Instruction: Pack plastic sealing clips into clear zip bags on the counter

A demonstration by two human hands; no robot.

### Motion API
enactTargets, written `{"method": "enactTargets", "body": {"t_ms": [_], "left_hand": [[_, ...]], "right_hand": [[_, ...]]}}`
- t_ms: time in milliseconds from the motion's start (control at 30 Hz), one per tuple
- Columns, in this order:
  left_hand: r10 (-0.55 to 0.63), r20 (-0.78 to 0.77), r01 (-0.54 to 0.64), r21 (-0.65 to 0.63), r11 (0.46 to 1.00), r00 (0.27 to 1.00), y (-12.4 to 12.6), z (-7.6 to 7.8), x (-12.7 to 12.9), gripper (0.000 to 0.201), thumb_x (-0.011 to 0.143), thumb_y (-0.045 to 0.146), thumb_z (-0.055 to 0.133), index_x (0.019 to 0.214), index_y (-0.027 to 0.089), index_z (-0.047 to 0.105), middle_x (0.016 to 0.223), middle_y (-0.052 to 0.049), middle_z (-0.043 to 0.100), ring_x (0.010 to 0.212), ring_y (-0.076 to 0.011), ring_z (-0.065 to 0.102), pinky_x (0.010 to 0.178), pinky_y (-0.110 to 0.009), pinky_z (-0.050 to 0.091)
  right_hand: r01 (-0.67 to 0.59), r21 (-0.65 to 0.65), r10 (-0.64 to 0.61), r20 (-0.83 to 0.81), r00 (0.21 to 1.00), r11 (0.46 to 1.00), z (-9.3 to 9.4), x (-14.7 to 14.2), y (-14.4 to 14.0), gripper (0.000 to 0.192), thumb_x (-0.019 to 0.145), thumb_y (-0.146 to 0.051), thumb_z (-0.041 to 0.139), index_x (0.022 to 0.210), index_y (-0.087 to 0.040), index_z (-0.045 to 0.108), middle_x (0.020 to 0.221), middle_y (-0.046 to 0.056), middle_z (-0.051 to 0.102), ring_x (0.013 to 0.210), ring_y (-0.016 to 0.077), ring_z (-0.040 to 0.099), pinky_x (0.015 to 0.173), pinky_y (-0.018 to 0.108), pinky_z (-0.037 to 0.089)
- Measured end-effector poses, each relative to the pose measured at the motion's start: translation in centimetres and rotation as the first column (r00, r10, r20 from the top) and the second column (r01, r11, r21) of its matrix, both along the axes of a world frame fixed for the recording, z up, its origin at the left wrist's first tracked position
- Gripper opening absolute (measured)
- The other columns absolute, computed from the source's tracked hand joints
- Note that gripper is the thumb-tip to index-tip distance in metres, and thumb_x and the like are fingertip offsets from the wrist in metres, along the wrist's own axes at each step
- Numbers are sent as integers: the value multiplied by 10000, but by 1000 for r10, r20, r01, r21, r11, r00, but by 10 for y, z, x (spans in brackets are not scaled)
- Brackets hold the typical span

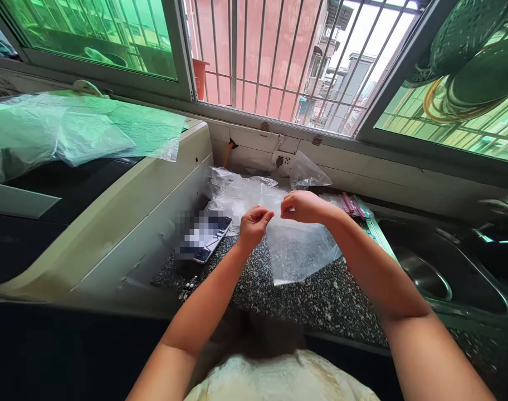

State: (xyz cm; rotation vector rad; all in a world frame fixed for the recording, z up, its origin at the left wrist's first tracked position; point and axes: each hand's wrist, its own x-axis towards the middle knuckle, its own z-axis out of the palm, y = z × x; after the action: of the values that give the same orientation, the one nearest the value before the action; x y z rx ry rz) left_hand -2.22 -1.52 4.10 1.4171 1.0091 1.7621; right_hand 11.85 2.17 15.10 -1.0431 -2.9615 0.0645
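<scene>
My left hand (254, 224) is closed in a pinch above the counter, thumb pressed to the fingers. Just right of it, my right hand (302, 206) is bent at the wrist and pinched too, with the fingertips of both hands almost meeting. What lies between the fingertips is too small or too clear to make out. Directly below the hands is a clear plastic bag (302, 256), flat and see-through. Behind them spreads a pile of clear plastic bags (241, 192), partly hidden by my hands. Left of my left hand lies a phone (214, 236).
The speckled counter (321, 303) carries pink and teal strips (356, 206) at the right, beside a dark sink (438, 262). A pale appliance (154, 206) stands left, plastic sheets (87, 131) on top. Behind are a wall socket (284, 160) and a barred window (270, 61).
</scene>
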Motion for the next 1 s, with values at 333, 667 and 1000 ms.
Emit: {"method": "enactTargets", "body": {"t_ms": [333, 667, 1000], "left_hand": [[-1, -1, 1, -82, 997, 1000, -1, -6, -11, 214, 716, 319, 585, 581, 155, 556, 587, 29, 440, 551, -77, 406, 539, -212, 349], [-60, -12, 56, -194, 979, 998, 2, -12, -6, 219, 654, 350, 596, 564, 152, 570, 572, 16, 509, 540, -84, 432, 538, -219, 350], [-278, -77, 219, -435, 873, 957, 1, -10, -8, 217, 594, 341, 571, 515, 146, 514, 492, 46, 439, 511, -73, 367, 514, -213, 299]], "right_hand": [[44, -217, -87, -191, 978, 975, -24, 11, 9, 158, 758, -260, 554, 741, -138, 653, 642, 11, 599, 578, 82, 465, 548, 219, 317], [118, -334, -264, -435, 861, 935, -58, 63, 4, 229, 752, -324, 525, 646, -134, 594, 598, -3, 531, 577, 87, 432, 575, 240, 351], [161, -437, -311, -298, 903, 885, -70, 73, -1, 206, 762, -301, 513, 663, -142, 599, 605, 1, 539, 565, 86, 421, 542, 230, 315]]}}
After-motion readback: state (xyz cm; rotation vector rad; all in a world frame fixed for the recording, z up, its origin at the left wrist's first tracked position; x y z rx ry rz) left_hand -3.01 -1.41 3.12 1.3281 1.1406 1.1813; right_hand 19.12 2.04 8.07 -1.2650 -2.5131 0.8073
